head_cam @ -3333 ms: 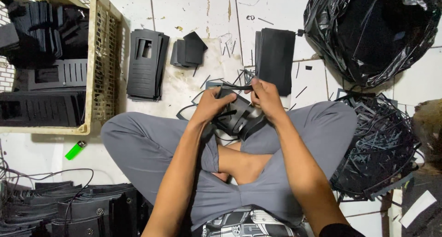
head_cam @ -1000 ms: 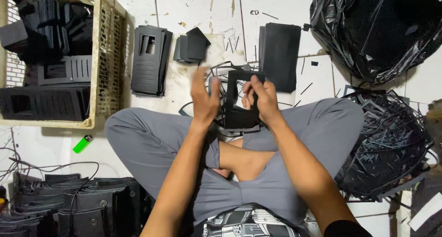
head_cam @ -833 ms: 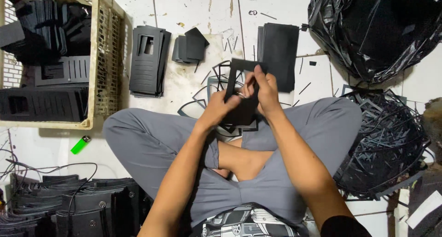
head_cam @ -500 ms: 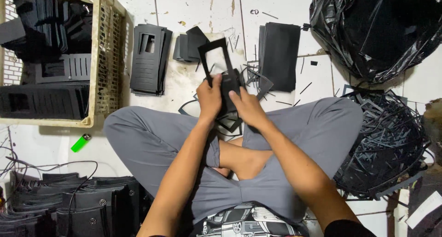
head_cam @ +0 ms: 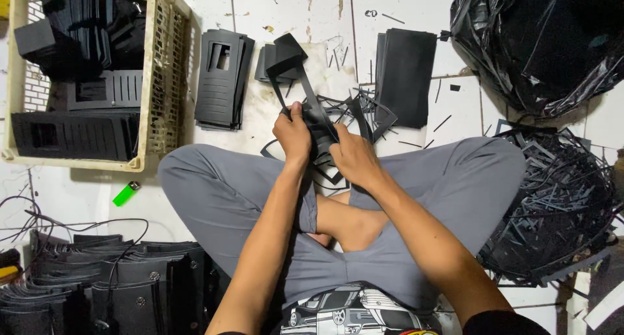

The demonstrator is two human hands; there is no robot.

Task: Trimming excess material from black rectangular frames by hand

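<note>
On floor: white tiles [head_cam: 286, 10], scuffed, strewn with black offcuts.
Beside crate [head_cam: 166, 62]: black panel stack [head_cam: 221, 78].
Left hand [head_cam: 294, 133]: gripping black frame piece [head_cam: 305, 88].
Right hand [head_cam: 351, 156]: clasping same piece.

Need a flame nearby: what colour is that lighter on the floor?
Bright green lighter, seen in the head view.

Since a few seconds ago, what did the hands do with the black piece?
The left hand and right hand lifted the black sheet off the lap and peeled its cut-out frame strip up and away. Both hands still grip it. The crate, green lighter and black bag stayed put.
</note>
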